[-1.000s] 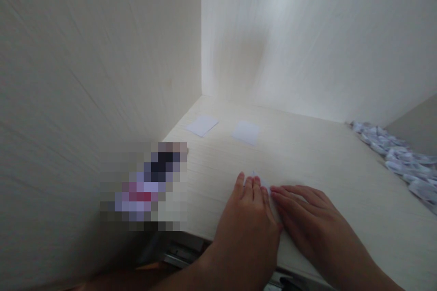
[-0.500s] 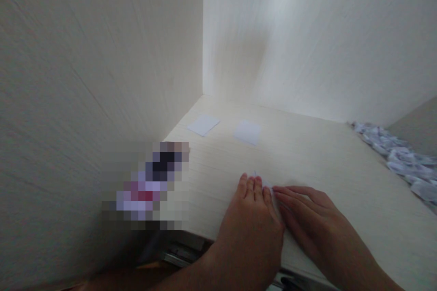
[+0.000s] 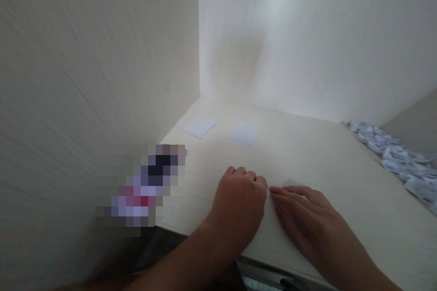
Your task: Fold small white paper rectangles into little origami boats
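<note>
Between my hands a sliver of white paper (image 3: 268, 189) shows; the rest of it is hidden beneath my left hand. My left hand (image 3: 239, 207) is closed over the paper, knuckles up and fingertips tucked out of sight. From the other side, my right hand (image 3: 307, 218) has its fingers pressed together, with the tips on the paper's right edge at the tabletop. Farther back lie two flat white paper pieces, a left one (image 3: 200, 126) and a right one (image 3: 244, 133), both apart from my hands.
Many folded white paper pieces (image 3: 398, 154) lie heaped along the table's right side. A blurred-out object (image 3: 150, 186) sits at the left edge. Pale panels stand at the left (image 3: 143, 54) and back (image 3: 307, 45) of the light wooden tabletop (image 3: 307, 154).
My left hand's fingers have curled in from lying flat over the paper, and the hand has shifted slightly left. My right hand stays almost in place. The view has moved a little.
</note>
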{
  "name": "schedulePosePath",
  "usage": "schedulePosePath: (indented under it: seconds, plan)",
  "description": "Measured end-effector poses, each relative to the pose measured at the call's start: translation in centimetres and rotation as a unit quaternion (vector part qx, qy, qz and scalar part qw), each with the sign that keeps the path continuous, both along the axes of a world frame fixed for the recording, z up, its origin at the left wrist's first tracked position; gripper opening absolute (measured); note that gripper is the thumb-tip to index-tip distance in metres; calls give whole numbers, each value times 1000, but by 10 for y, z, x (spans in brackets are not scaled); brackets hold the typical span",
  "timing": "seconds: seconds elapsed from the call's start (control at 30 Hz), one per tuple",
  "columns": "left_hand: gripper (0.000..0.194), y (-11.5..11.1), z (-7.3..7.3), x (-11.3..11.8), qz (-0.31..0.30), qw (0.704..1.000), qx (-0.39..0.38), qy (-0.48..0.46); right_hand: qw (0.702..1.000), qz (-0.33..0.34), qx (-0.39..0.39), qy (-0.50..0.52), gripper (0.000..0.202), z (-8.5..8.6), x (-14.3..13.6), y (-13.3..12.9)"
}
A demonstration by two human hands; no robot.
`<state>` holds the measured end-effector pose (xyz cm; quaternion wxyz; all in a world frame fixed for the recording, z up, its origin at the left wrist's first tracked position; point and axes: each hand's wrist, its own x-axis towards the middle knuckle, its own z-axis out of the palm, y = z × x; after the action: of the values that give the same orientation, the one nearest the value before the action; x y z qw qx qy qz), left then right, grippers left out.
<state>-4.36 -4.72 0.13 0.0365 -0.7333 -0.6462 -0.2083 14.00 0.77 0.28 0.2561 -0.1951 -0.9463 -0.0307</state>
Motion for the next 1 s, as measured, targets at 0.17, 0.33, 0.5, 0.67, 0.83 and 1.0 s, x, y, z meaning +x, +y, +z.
schedulePosePath:
  seconds: [0.17,0.33,0.5,0.67,0.83,1.0]
  plan:
    - [24,8,-1,-9,-1,997,-25,-77,1000,-2,-13,-14,25,-1,0,-1]
    - [24,7,-2,-10,9,993,-31,-115,999,-5,-28,-23,26,-1,3,-2]
    - [24,3,6,-6,21,989,-85,-123,999,-4,-36,-24,25,-4,5,-1]
    - [21,0,12,-5,36,985,-116,-126,999,0,-36,-18,25,-5,6,0]
    - [13,-3,10,-6,18,983,-125,-133,999,-7,-40,-13,25,-3,3,0]
    - [10,-3,10,-10,2,973,-113,-201,994,-37,-102,21,25,0,7,1]
